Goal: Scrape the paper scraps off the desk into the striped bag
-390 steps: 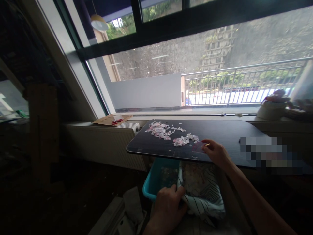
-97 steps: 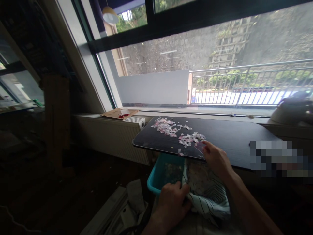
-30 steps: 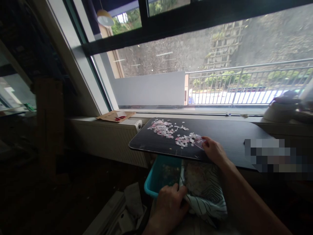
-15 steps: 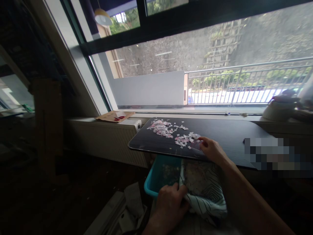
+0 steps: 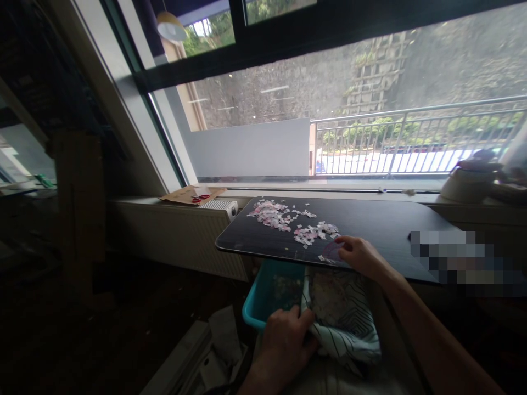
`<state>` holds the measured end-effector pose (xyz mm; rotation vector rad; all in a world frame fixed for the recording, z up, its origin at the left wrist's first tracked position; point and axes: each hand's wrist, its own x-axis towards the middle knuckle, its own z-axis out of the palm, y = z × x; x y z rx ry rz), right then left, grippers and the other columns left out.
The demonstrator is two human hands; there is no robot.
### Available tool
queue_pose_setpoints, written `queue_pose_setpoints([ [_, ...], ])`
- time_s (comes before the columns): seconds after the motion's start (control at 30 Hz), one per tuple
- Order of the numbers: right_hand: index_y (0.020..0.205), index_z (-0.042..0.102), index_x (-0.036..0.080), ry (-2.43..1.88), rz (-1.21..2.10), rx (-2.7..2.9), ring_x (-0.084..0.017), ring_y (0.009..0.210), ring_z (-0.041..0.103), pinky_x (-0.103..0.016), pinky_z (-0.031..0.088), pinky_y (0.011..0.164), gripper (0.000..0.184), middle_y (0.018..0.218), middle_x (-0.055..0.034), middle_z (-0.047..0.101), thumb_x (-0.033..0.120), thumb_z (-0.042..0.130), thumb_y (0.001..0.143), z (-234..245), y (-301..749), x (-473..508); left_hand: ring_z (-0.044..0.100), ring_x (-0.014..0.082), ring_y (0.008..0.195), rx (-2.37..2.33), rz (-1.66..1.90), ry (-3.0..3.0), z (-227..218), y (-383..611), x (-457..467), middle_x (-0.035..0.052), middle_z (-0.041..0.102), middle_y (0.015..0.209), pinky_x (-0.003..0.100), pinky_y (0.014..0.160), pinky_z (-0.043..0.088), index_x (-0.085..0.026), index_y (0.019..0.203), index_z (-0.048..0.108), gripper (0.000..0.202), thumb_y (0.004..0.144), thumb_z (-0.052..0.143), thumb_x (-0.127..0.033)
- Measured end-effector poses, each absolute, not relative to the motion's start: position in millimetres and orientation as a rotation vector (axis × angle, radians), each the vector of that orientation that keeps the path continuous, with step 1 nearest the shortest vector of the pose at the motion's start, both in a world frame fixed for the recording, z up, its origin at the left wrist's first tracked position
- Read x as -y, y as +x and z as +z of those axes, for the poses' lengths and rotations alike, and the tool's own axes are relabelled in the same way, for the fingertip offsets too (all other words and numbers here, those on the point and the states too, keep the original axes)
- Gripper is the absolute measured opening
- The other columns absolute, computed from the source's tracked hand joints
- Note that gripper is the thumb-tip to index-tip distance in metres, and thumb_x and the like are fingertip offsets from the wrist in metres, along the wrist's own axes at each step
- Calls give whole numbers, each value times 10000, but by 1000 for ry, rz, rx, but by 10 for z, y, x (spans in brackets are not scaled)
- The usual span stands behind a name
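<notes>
My left hand (image 5: 286,334) is closed on the upper edge of a pale cloth with dark wavy lines (image 5: 362,329), where it meets the rim of a teal plastic basin (image 5: 252,310). Small pale bits lie inside both. Over the dark tabletop (image 5: 379,219), my right hand (image 5: 357,253) has its fingers curled at the near edge. A faint reddish, see-through outline (image 5: 329,250) shows by its fingertips; what it is I cannot make out. Several small paper pieces (image 5: 323,258) lie beside these fingers. Just beyond are two heaps of white and pink paper pieces, a nearer one (image 5: 313,233) and a farther one (image 5: 272,214).
Left of the tabletop stands a radiator (image 5: 197,230). Red-handled scissors (image 5: 200,198) lie on a brown paper envelope (image 5: 177,196) on the sill. A blurred-out patch covers the tabletop's right end. White boxes (image 5: 189,351) stand low at the left.
My right hand has drawn back from the nearer heap toward the table's near edge, and a few paper pieces have come along. My left hand has stayed in place.
</notes>
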<state>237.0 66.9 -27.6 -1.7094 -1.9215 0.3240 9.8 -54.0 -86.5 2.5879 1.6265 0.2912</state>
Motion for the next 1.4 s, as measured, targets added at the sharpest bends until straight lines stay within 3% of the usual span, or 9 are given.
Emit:
queue_pose_setpoints([
  [0.63,1107,650,166,-1665,214,1918,-161,650,575,-253,373,615,415,718,-33,663,271,447,761,-281,2254,-715,547,213,742,-1606,294,2593,-878,89,539,-2,582,846,297,624,338,-262,934,539,182,776,598,-329],
  [1.13,1016,690,172,-1608,361,1981,-136,573,565,-231,388,576,379,657,-9,656,279,460,733,-257,2412,-463,543,216,737,-1628,274,2619,-909,86,543,2,582,842,302,627,343,-262,927,540,171,787,589,-348],
  [1.4,1136,630,151,-1669,162,1898,-179,693,604,-258,384,624,426,776,-52,686,268,431,779,-284,2224,-619,546,207,732,-1606,270,2597,-856,93,546,-2,584,846,294,620,349,-258,932,538,171,783,587,-328],
])
